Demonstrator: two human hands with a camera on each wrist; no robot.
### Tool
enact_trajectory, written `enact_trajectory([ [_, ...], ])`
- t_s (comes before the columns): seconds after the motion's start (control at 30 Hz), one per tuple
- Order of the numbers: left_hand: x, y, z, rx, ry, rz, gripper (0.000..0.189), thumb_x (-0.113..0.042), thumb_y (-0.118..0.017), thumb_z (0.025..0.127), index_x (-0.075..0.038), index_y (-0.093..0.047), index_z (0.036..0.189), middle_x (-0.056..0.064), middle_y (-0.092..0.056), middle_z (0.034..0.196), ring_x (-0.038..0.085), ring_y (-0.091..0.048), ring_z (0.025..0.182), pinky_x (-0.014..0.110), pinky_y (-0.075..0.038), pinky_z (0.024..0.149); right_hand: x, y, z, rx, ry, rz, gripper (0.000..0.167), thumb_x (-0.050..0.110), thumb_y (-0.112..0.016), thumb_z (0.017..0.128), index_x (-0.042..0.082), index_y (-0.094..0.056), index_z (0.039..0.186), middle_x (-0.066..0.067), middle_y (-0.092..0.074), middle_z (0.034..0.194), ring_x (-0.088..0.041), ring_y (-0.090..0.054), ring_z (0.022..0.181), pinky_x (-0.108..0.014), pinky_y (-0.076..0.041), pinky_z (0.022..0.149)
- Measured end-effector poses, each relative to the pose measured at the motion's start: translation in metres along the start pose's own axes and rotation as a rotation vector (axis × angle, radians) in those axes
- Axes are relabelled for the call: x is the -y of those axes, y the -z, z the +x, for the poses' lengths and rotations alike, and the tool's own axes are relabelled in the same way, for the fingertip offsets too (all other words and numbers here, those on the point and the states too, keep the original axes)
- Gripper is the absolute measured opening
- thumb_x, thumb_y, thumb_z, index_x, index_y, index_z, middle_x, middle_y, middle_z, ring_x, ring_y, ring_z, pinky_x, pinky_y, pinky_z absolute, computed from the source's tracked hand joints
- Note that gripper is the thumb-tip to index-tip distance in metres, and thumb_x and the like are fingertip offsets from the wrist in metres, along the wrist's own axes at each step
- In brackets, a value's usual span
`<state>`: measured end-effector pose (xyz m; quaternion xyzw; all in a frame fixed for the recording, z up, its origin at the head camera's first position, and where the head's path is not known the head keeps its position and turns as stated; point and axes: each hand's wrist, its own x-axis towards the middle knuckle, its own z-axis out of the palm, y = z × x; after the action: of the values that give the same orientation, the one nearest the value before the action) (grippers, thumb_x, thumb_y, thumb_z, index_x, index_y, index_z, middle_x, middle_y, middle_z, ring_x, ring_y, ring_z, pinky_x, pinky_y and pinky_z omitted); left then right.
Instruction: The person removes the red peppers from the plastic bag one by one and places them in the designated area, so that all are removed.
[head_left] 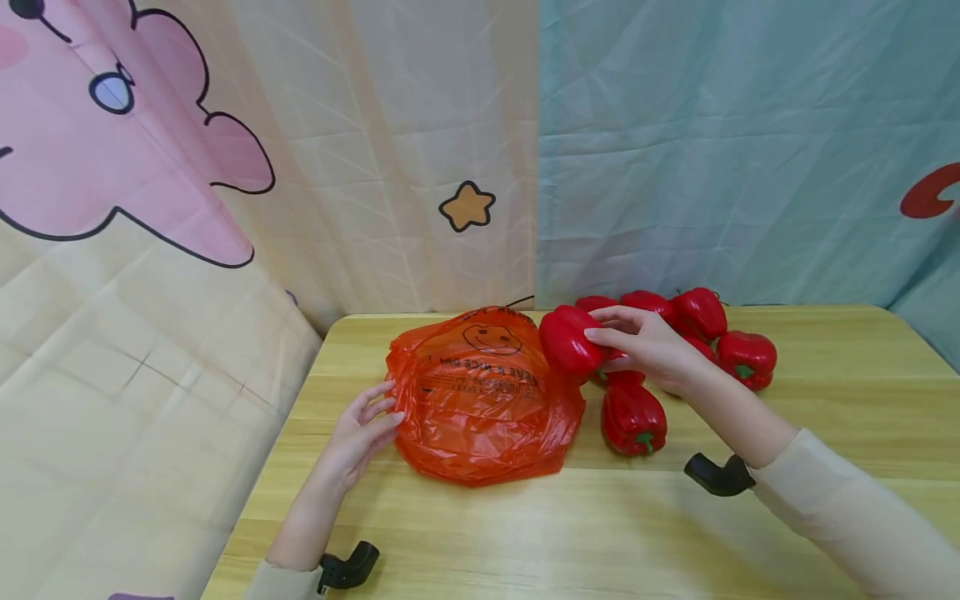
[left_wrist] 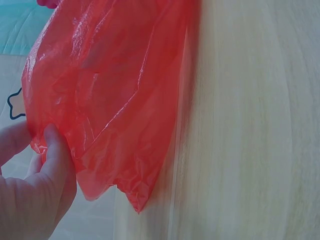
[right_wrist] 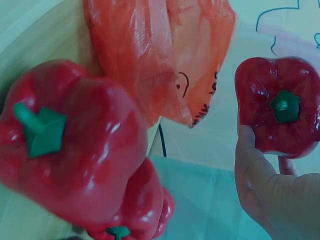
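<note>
A crinkled, see-through orange-red plastic bag with a printed smiley lies on the table. My left hand is at the bag's left edge. In the left wrist view, a fold of the bag runs between the thumb and fingers of that hand. My right hand grips a red bell pepper, which overlaps the bag's upper right side in the head view. Its green stem end faces the right wrist camera, and the thumb lies along the pepper's side.
Several more red bell peppers lie grouped under and behind my right forearm. One bell pepper sits nearer, just right of the bag. A printed curtain hangs along the back edge of the wooden table.
</note>
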<state>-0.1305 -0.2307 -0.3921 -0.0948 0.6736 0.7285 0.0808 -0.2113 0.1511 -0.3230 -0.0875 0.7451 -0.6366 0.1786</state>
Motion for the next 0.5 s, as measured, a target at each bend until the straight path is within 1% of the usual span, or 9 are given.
enact_trajectory([
  [0.17, 0.000, 0.000, 0.000, 0.004, -0.004, 0.003, 0.057, 0.001, -0.056, 0.090, -0.006, -0.032, 0.141, 0.011, -0.046, 0.121, 0.010, -0.059, 0.092, 0.024, -0.051, 0.082, -0.002, 0.009, -0.008, -0.002, 0.009, 0.004, 0.057, 0.024, -0.060, 0.091, -0.003, -0.037, 0.136, -0.016, -0.048, 0.122, -0.018, -0.058, 0.095, -0.037, -0.054, 0.079],
  [0.3, -0.001, -0.001, 0.000, -0.001, 0.000, 0.006, 0.057, 0.002, -0.055, 0.091, -0.006, -0.031, 0.141, 0.012, -0.045, 0.122, 0.009, -0.059, 0.092, 0.023, -0.051, 0.082, -0.004, 0.016, -0.014, -0.017, 0.007, -0.019, 0.058, 0.024, -0.060, 0.091, -0.003, -0.035, 0.136, -0.017, -0.045, 0.124, -0.018, -0.056, 0.097, -0.037, -0.054, 0.080],
  [0.4, -0.001, -0.001, -0.001, 0.000, 0.002, 0.001, 0.057, 0.002, -0.055, 0.091, -0.006, -0.031, 0.142, 0.012, -0.045, 0.123, 0.009, -0.059, 0.092, 0.023, -0.051, 0.082, -0.007, 0.021, -0.019, -0.032, 0.003, -0.033, 0.057, 0.025, -0.060, 0.091, -0.003, -0.036, 0.135, -0.013, -0.047, 0.121, -0.018, -0.056, 0.097, -0.037, -0.054, 0.080],
  [0.5, -0.001, -0.001, 0.000, 0.003, 0.004, -0.001, 0.057, 0.002, -0.054, 0.091, -0.006, -0.031, 0.142, 0.011, -0.044, 0.123, 0.009, -0.059, 0.092, 0.022, -0.050, 0.082, -0.009, 0.025, -0.024, -0.043, -0.010, -0.041, 0.058, 0.025, -0.061, 0.090, -0.002, -0.037, 0.135, -0.013, -0.048, 0.120, -0.019, -0.056, 0.098, -0.039, -0.053, 0.080],
])
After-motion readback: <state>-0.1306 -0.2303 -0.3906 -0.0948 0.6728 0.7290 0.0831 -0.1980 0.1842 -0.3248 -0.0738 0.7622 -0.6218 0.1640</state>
